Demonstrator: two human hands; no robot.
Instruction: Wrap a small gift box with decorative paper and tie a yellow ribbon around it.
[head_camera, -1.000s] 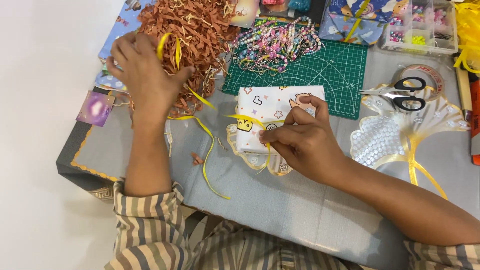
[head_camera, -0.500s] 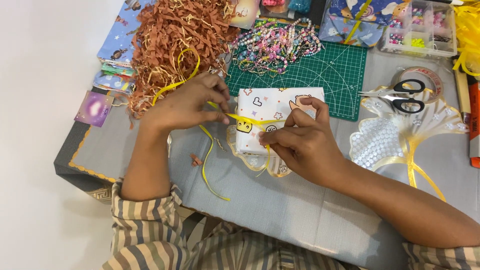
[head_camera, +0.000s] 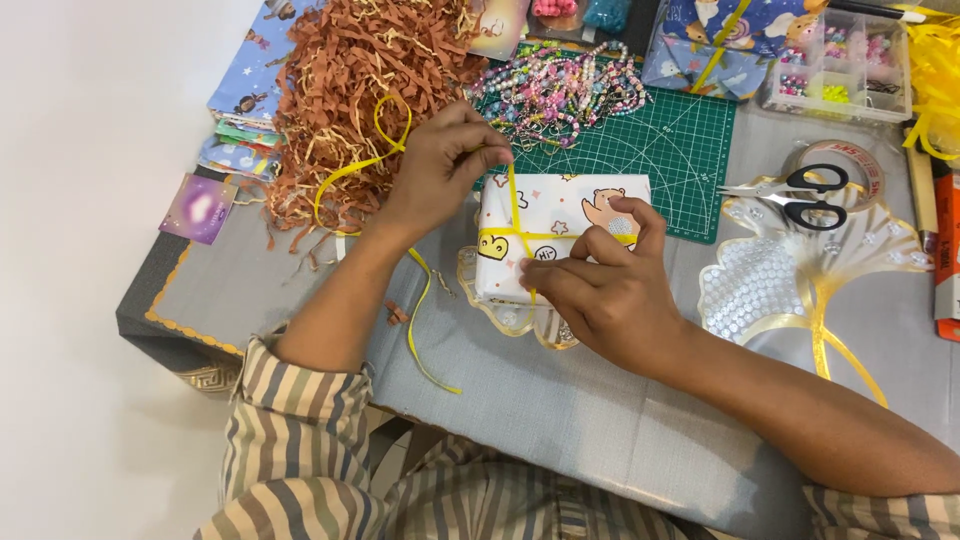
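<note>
Left hand (head_camera: 440, 170) pinches the thin, slippery ribbon (head_camera: 513, 200) taut; right hand (head_camera: 600, 290) fingers pin its crossing on the light box (head_camera: 560, 215)

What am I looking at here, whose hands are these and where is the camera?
The picture comes from a camera worn on a person's head, looking down at their own two bare hands over a grey table. There is no machine. The left hand pinches a thin yellow ribbon and pulls it up across a small box wrapped in white cartoon-print paper. The right hand presses the ribbon down on the box where the strands cross. Around them lie a pile of brown shredded paper, a green cutting mat, strings of beads, scissors, a roll of tape and a clear bead organiser.
</note>
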